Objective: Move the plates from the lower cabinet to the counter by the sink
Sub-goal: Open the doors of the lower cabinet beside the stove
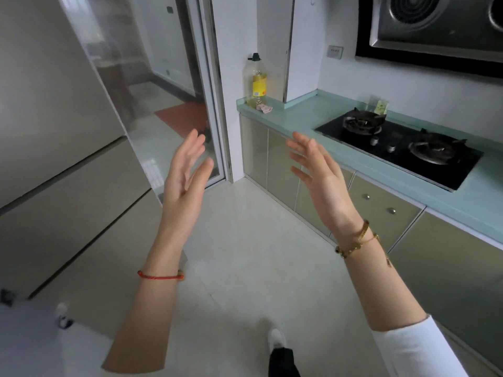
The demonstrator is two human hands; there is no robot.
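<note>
Left hand [185, 186], right hand [324, 183], fingers straight; glossy flat cabinet doors [254, 151]

both hands [185, 180] raised, fingers straight

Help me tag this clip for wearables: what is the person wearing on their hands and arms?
No gloves. Left hand: a thin red cord bracelet at the wrist. Right hand: a gold-coloured bangle and a chain bracelet with a small hanging charm; a white sleeve covers that arm higher up.
</note>
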